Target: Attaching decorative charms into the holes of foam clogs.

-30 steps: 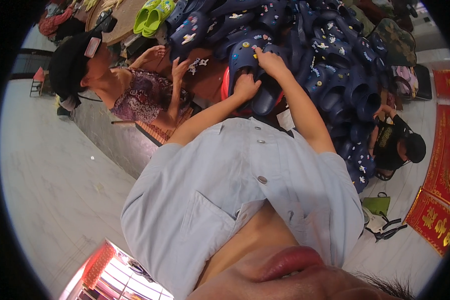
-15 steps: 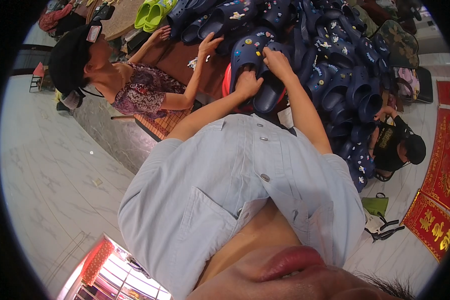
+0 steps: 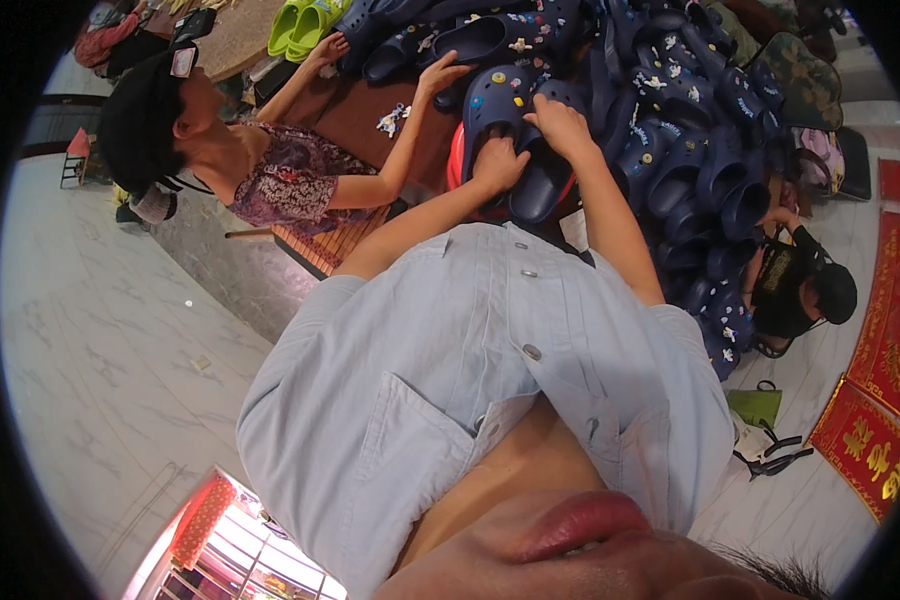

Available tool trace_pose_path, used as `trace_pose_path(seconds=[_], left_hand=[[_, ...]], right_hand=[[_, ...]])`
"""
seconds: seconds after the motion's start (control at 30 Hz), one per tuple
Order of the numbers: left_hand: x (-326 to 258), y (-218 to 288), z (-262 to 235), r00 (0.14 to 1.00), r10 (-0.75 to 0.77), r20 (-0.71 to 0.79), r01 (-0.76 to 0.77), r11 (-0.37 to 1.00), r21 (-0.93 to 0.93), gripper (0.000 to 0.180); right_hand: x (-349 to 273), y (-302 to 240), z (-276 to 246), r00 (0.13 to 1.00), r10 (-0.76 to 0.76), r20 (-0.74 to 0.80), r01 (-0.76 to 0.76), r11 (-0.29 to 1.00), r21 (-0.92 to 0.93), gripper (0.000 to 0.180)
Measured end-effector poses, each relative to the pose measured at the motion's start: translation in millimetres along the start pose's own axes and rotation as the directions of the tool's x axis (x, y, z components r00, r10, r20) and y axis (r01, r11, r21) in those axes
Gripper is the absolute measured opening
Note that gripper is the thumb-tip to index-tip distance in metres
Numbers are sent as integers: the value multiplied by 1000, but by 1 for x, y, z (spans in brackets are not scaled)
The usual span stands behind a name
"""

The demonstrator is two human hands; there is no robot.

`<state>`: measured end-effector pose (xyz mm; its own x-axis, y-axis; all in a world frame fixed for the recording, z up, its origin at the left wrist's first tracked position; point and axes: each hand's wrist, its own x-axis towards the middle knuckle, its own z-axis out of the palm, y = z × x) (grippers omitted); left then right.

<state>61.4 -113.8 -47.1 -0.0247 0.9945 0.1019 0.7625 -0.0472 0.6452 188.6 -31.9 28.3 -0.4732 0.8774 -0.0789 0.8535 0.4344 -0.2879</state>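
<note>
A pair of navy clogs with colourful charms lies in front of me, the left clog (image 3: 489, 100) beside the right clog (image 3: 542, 185). My left hand (image 3: 498, 168) reaches into the opening of the left clog, its fingers mostly hidden inside and its thumb near the gap between the two. Over the upper of the right clog, my right hand (image 3: 562, 128) is closed, fingertips pressed at its top. Whatever small thing it may pinch is hidden. Something red (image 3: 457, 160) shows beneath the pair.
Many navy clogs (image 3: 675, 180) are heaped to the right and behind. Green clogs (image 3: 308, 28) stand at the far left. A co-worker (image 3: 290, 180) at my left reaches over the brown tabletop (image 3: 360, 130), where a small charm cluster (image 3: 392, 120) lies. Another person (image 3: 800, 290) sits at the right.
The co-worker's nearer hand has come off a navy clog at the back, its fingers now stretched out, and that clog has shifted. My hands stay at the pair, the right one moving slightly.
</note>
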Motion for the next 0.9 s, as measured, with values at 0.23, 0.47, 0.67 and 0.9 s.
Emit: trace_pose_path(seconds=[0.23, 0.47, 0.67, 0.9], left_hand=[[2, 9, -5, 986, -111, 128, 111, 994, 0, 45], [3, 3, 0, 988, -85, 128, 86, 996, -4, 44], [3, 3, 2, 993, -65, 95, 67, 998, -17, 42], [6, 6, -4, 989, -96, 109, 101, 994, -40, 42]], right_hand=[[7, 12, 2, 999, -38, -2, 38, 999, -18, 22], [9, 15, 5, 991, -121, -60, 126, 989, 79, 19], [7, 24, 8, 975, -186, -125, 206, 962, 179, 19], [12, 29, 15, 971, -131, -200, 179, 954, 242, 19]])
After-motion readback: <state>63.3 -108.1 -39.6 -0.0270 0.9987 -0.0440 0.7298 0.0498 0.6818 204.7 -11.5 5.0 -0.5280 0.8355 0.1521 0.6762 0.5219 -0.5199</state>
